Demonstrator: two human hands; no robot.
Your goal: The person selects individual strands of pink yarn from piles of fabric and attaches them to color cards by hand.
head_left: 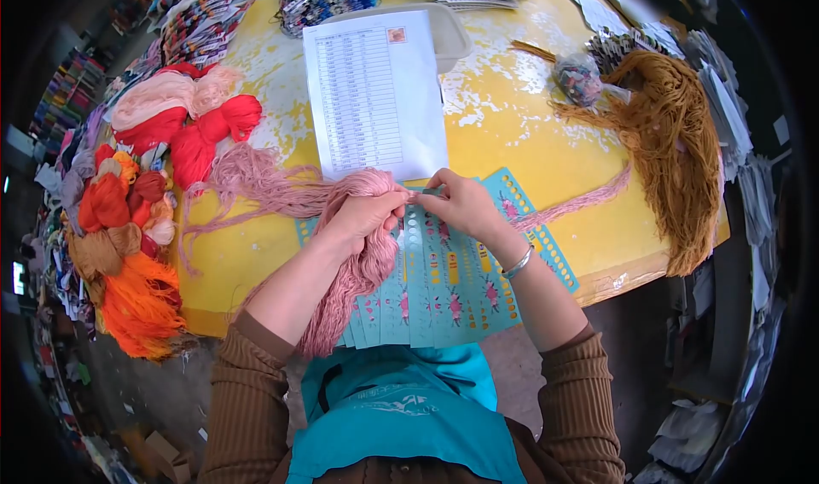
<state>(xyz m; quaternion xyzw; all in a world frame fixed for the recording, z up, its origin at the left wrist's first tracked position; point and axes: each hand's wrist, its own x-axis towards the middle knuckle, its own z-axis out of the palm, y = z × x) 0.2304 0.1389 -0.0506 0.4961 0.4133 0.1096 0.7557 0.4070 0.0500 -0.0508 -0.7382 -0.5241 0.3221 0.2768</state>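
A thick hank of dusty-pink thread [363, 266] hangs over the table's near edge, with my left hand [368, 219] closed on it near its top. My right hand [463, 204] is just to the right, thumb and forefinger pinched on pink strands close to my left fingertips. Loose pink strands spread left across the table, and a thinner pink length [580, 201] runs out to the right beyond my right wrist. Under both hands lie several overlapping teal printed cards [426, 300] with rows of punched holes along their edges.
A printed list [358, 100] lies beyond my hands, partly over a plastic lid [452, 36]. Red and peach hanks [192, 117] and orange thread [141, 300] are piled left. A brown hank [674, 151] drapes over the yellow table's [495, 108] right side.
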